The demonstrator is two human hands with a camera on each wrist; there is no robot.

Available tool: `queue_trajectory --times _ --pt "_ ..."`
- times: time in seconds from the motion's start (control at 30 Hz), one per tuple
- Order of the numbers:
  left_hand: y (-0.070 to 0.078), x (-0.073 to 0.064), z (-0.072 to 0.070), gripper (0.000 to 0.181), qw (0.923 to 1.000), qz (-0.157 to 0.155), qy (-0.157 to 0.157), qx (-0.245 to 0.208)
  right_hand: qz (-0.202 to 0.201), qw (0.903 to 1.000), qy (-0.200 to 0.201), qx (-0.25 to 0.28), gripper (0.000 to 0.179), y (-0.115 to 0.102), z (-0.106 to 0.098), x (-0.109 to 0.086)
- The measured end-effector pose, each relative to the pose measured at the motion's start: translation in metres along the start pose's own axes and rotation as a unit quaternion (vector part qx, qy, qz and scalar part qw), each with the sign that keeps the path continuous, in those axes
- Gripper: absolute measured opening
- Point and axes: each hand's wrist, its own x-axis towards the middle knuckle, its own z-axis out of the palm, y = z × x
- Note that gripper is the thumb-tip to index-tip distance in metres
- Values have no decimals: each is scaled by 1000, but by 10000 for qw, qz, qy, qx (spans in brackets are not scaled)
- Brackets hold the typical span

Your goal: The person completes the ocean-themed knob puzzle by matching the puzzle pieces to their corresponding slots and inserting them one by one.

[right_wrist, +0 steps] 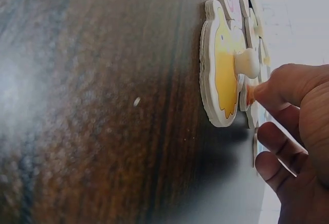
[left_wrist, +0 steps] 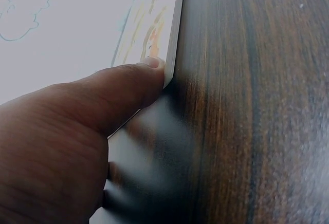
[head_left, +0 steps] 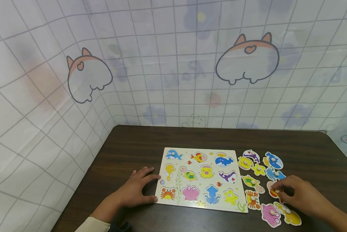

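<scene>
A white puzzle board (head_left: 202,207) printed with sea animals lies flat on the table. My left hand (head_left: 137,188) rests at its left edge, fingers spread and thumb near the lower corner; up close, the thumb (left_wrist: 123,88) presses on the board's rim. On the right, my right hand (head_left: 299,193) pinches a small red and orange fish puzzle piece (head_left: 273,192) between thumb and index finger, which hide much of it. Beside that hand lie a yellow seahorse piece (head_left: 290,216) with a round knob (right_wrist: 248,63) and a blue squid piece (head_left: 275,174).
Several more knobbed pieces are grouped right of the board, among them a pink shell (head_left: 271,215), a crab (head_left: 252,199), a turtle (head_left: 253,183), a star (head_left: 258,169) and a blue whale (head_left: 273,160). The dark wooden table (head_left: 138,138) meets a patterned curtain (head_left: 162,80) behind.
</scene>
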Motion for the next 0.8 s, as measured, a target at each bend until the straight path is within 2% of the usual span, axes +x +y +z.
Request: queue_trajectory --times 0.23,0.4,0.63,0.8 --pt "-1 0 1 72 10000 -19 -18 -8 -45 9999 82 89 23 0 2 -1" --pt "-1 1 1 72 10000 -70 -30 -26 -329 9988 366 60 25 3 3 -2" --pt "0 0 1 72 9999 -99 -31 -35 -833 9910 1037 -117 33 3 6 0" --pt "-1 1 1 72 10000 -79 -22 -38 -952 9891 1114 -114 34 0 5 2"
